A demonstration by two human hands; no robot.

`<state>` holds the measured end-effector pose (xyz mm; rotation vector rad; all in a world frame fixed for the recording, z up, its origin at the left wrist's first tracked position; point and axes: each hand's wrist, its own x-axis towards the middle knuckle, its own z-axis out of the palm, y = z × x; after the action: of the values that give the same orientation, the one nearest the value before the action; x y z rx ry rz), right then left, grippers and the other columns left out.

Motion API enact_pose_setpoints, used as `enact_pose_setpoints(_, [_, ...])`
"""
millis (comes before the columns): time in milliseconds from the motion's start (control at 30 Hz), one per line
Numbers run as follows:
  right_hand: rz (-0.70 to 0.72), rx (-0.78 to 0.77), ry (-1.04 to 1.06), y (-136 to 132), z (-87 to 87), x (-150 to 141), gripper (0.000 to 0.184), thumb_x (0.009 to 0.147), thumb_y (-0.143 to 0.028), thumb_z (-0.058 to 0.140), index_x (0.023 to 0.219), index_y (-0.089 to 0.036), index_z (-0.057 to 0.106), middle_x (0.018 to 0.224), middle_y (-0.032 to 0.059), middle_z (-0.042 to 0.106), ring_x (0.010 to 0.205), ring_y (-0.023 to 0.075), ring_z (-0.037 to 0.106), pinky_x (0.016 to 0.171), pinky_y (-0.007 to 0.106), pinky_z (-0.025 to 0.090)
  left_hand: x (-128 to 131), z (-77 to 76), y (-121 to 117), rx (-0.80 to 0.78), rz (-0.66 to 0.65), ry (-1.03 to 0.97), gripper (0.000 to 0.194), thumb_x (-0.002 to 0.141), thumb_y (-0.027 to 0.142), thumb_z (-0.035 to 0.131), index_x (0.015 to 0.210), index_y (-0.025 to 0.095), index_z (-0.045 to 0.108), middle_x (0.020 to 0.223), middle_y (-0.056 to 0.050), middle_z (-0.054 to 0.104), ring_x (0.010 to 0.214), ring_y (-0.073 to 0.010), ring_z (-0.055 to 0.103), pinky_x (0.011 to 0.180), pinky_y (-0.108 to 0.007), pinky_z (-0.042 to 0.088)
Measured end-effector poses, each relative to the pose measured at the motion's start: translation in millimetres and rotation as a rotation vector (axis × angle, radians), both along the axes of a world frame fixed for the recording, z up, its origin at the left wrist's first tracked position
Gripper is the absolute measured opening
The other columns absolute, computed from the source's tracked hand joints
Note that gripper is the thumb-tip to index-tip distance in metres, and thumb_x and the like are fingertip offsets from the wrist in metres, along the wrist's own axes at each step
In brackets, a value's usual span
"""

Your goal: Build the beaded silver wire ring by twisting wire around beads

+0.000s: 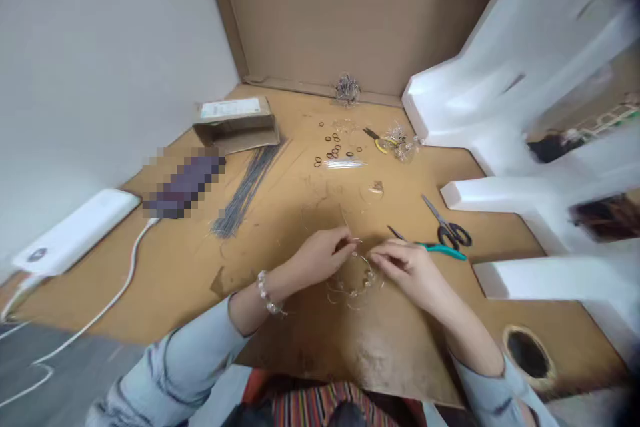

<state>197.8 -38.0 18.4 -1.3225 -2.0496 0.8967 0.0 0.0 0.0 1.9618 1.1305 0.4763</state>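
Note:
A thin wire hoop (371,277) with small clear bits on it, perhaps beads, lies between my two hands above the near part of the table. My left hand (325,252) pinches a fine wire (357,240) at the hoop's top; the tip of the wire shows past the fingers. At the hoop's upper right side, my right hand (407,268) has its thumb and fingertips closed on the hoop's wire. Teal-handled pliers (443,250) lie just behind my right hand, partly hidden by it. Black-handled scissors (450,230) rest farther right.
A bundle of grey wires (245,193) lies left, by an open cardboard box (237,127). Dark rings (334,150), short silvery rods (345,164) and yellow-handled pliers (385,143) lie farther back. White foam (520,278) borders the right; a white power bank (75,230) with cable sits left.

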Motion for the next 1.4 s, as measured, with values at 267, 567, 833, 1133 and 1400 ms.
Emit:
enact_pose_setpoints(267, [-0.035,-0.029,0.024,3,-4.9,4,0.019,0.087,-0.026,0.053,0.082,-0.019,0.069,0.074,0.0032,0.066,0.068,0.014,0.059,0.063,0.027,0.045,0,-1.0,-1,-0.016,-0.002,-0.061,0.019,0.087,0.03,0.047,0.078,0.016,0.058,0.075,0.0,0.059,0.068,-0.0128,0.049,0.062,-0.024,0.036])
enact_pose_setpoints(567, [-0.138,-0.144,0.15,2,2.3,6,0.022,0.085,-0.035,0.056,0.08,-0.018,0.07,0.063,0.0014,0.061,0.061,0.0133,0.056,0.061,0.027,0.045,6,-9.0,-2,-0.22,0.079,-0.288,0.019,0.085,0.033,0.048,0.08,0.016,0.056,0.075,0.0,0.058,0.067,-0.0118,0.049,0.063,-0.024,0.038])
enact_pose_setpoints(833, [-0.155,-0.143,0.193,0,1.9,5,0.023,0.085,-0.036,0.057,0.082,-0.017,0.069,0.066,0.0016,0.062,0.058,0.0125,0.056,0.059,0.027,0.046,11,-5.5,-5,-0.259,0.101,-0.412,0.017,0.086,0.028,0.046,0.075,0.016,0.051,0.07,0.002,0.051,0.066,-0.0104,0.045,0.064,-0.023,0.037])
enact_pose_setpoints(1133, [-0.092,0.077,0.003,-4,6.3,2,0.018,0.088,-0.025,0.053,0.083,-0.018,0.069,0.075,0.0041,0.065,0.066,0.0135,0.057,0.062,0.026,0.044,12,-10.1,-5,-0.19,0.123,-0.37,0.018,0.084,0.029,0.047,0.072,0.017,0.048,0.066,0.004,0.046,0.063,-0.0106,0.042,0.063,-0.024,0.035])
enact_pose_setpoints(1400, [0.024,0.023,-0.046,-4,6.6,4,0.019,0.09,-0.022,0.048,0.085,-0.019,0.066,0.08,0.0042,0.064,0.072,0.0139,0.057,0.067,0.027,0.043,11,-6.1,-6,-0.184,0.074,-0.315,0.018,0.084,0.029,0.049,0.073,0.016,0.053,0.065,0.004,0.049,0.06,-0.0095,0.041,0.058,-0.022,0.034])
